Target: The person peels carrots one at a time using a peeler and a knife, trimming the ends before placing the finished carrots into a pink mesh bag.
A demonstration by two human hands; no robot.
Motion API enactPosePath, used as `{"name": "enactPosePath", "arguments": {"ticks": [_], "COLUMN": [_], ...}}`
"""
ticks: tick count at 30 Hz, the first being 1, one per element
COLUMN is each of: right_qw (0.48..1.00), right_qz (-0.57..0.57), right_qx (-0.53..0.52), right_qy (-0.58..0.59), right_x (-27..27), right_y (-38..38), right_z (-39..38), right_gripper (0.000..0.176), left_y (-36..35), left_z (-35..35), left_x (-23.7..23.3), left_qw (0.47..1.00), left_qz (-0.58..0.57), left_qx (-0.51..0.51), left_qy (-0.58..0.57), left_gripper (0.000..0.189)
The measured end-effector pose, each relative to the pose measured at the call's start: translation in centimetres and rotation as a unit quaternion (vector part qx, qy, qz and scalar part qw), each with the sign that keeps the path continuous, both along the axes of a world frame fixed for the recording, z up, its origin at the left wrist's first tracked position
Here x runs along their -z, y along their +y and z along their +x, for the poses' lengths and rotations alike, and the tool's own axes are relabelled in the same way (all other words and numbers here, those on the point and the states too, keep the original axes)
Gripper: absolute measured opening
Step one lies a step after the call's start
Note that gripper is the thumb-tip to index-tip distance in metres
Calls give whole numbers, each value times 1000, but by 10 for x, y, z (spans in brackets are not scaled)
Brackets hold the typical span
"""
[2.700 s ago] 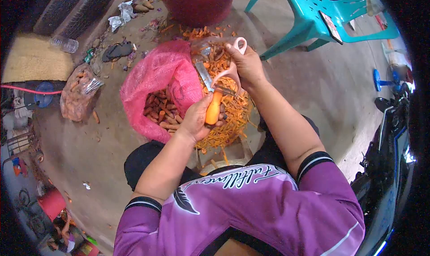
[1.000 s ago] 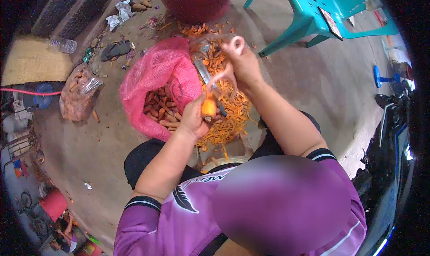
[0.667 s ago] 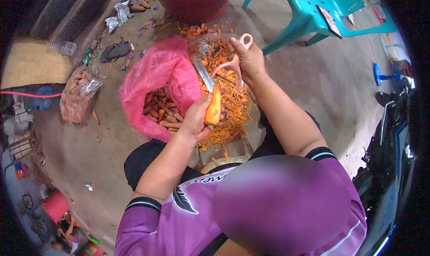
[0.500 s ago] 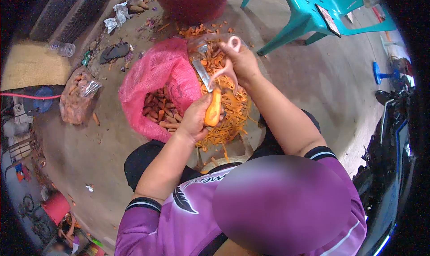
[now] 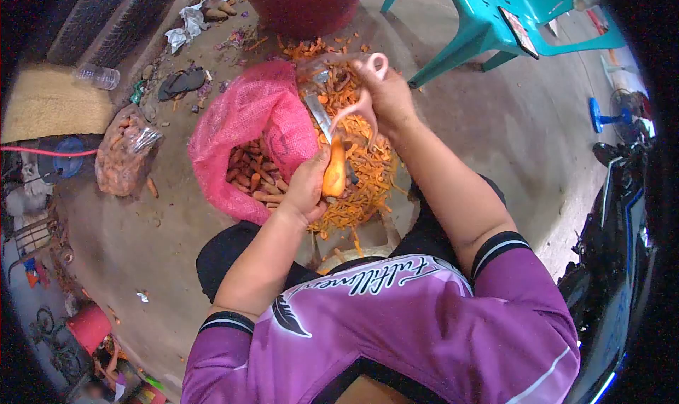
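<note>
My left hand (image 5: pixel 309 185) is wrapped round an orange carrot (image 5: pixel 334 174), its skin mostly off and its thick end toward me. Closed round a pale pink Y-shaped peeler (image 5: pixel 361 109), my right hand (image 5: pixel 387 96) sits beyond the carrot, with the peeler's forked head at the carrot's far end. A flat metal blade (image 5: pixel 320 115) shows just past my left fingers, over the peelings. Beneath both hands spreads a heap of orange peelings (image 5: pixel 364 202). Left of it, a pink mesh sack (image 5: pixel 244 107) gapes open on unpeeled carrots (image 5: pixel 256 174).
A turquoise plastic chair (image 5: pixel 470 18) carries a phone (image 5: pixel 518 30) at upper right. Beyond the peelings stands a dark red tub (image 5: pixel 304 4). To the left are a clear bag of carrots (image 5: pixel 122 153) and a sandal (image 5: pixel 182 83). A motorcycle (image 5: pixel 612 248) is at right.
My right hand and the peeler have shifted slightly right. The carrot has turned a little in my left hand. My head no longer blurs across the shirt front.
</note>
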State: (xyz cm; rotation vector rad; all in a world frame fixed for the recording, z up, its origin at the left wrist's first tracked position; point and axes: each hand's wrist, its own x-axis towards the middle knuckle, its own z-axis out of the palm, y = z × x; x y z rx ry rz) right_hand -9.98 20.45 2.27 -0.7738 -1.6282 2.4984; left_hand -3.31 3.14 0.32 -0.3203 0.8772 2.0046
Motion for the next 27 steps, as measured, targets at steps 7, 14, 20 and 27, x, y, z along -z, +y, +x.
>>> {"name": "enactPosePath", "arguments": {"ticks": [7,14,20,27], "right_qw": [993,994,996,985], "right_qz": [17,10,-20,-10], "right_qx": [-115,101,-81,-167], "right_qy": [21,43,9,32], "right_x": [-7,22,-9,-23], "right_y": [-38,16,-25,-44], "right_z": [33,-9,18,40], "right_gripper": [27,19,22,32], "left_y": [11,5,2,3], "left_z": [-1,2,-6,-3], "left_x": [-16,-10,-7,-17], "left_qw": [992,997,997,988], "left_qz": [-42,49,-47,43], "left_qx": [-86,-20,-58,-96], "left_qy": [-81,-49,-22,-116], "left_gripper": [38,31,30,29]}}
